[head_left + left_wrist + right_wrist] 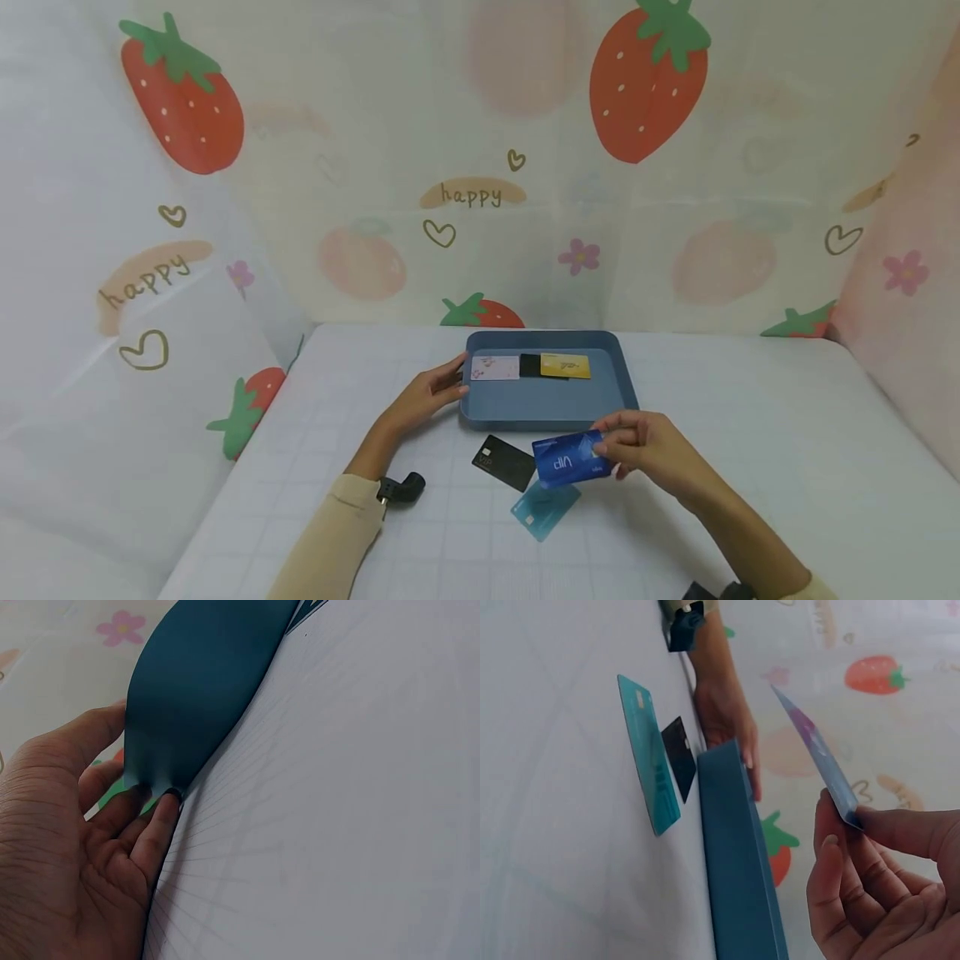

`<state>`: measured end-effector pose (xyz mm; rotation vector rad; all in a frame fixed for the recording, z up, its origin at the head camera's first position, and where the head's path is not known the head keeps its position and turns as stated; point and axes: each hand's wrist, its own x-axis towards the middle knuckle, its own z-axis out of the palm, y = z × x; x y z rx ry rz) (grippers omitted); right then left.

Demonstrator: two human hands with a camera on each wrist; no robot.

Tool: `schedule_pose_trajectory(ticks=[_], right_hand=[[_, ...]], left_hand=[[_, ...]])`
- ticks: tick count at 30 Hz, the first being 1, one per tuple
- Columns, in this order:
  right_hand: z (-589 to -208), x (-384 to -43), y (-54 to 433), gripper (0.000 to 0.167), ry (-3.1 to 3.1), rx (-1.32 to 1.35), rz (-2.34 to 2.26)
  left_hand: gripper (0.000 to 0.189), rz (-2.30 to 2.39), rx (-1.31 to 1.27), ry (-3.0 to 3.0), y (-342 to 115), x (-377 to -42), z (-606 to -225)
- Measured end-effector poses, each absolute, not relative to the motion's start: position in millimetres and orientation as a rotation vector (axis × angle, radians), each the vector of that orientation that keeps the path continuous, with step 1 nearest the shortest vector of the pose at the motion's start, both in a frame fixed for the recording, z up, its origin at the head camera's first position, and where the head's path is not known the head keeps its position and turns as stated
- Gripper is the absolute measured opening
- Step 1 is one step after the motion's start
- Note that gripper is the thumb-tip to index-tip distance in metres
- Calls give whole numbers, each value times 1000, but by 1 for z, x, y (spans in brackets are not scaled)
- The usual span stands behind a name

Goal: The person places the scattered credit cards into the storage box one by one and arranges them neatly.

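A blue card with "VIP" lettering (564, 460) is pinched between the thumb and fingers of my right hand (651, 446), raised in front of the blue-grey tray (547, 410). In the right wrist view the blue card (821, 761) is seen nearly edge-on. My left hand (423, 397) holds the tray's left side, and the left wrist view has its fingertips against the outer wall. A black card (504, 462) and a teal card (542, 512) lie on the table before the tray. The teal card is partly hidden under the blue one.
Inside the tray lie a pale pink patterned card (495, 367), a black card (529, 365) and a gold card (566, 366), which overlaps the black one. A white cloth (360, 550) covers the table. Behind hangs a strawberry-print curtain (480, 258).
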<state>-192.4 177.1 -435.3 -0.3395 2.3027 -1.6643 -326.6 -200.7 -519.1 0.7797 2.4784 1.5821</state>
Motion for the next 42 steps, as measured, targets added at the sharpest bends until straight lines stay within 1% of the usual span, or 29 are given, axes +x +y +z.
schedule_pose_trajectory(ticks=[11,20,26,32,42], right_hand=[[-426,-199,163,43,2349,-336,-1663],[-417,-209,156,43,2401,-306,-1682],[-415,-216,152,40,2409,-240,-1698],[-416,-226,144,41,2432,-109,-1677],[-419,-244,136,37,2431,-58,-1705]], left_hand=[[67,1621,805,2458,-201,-327,-521],[68,1571,772,2521,-200,-328,-521],[68,1591,801,2491,-200,-331,-523],[69,1601,830,2468,-201,-330,-523],[69,1570,776,2511,-199,-331,-523]])
